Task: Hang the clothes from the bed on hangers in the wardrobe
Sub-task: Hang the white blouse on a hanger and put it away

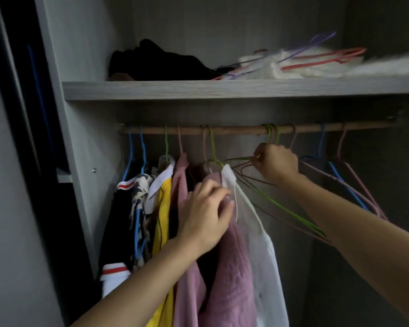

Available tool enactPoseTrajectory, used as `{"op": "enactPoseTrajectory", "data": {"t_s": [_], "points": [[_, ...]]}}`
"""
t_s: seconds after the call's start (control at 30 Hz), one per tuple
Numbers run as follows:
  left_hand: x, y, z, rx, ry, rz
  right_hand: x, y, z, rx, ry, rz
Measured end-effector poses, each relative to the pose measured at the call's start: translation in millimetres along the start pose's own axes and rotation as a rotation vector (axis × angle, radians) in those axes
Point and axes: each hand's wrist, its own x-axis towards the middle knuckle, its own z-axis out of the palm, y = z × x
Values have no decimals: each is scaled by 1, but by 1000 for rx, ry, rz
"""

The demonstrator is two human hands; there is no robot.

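The right hand (278, 162) is closed round the necks of a bunch of empty hangers (293, 214) just under the rod (222, 130), their hooks over it. The left hand (206, 213) lies with bent fingers on the white shirt (265, 256) and pink top (232, 267). It is blurred, so I cannot tell whether it pinches or only pushes. Hung clothes crowd the rod's left half, and no loose garment shows. The step looks like freeing one hanger. To do it well, single out one neck with the fingertips, lift its hook straight up off the rod, then draw it out sideways so the wires do not snag. The left hand should hold the shirt aside.
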Motion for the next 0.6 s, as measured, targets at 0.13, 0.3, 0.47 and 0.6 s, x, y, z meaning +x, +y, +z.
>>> {"op": "enactPoseTrajectory", "data": {"t_s": [0.13,0.3,0.47,0.6], "points": [[15,26,26,111,-114,250,-14,34,-6,-313,-117,35],[9,20,36,190,-327,235,-25,50,1,-334,-87,28],[-5,-2,32,193,-204,184,-24,38,-7,-202,37,8],[-15,-9,20,204,-220,176,-26,24,-17,-103,85,39]]}}
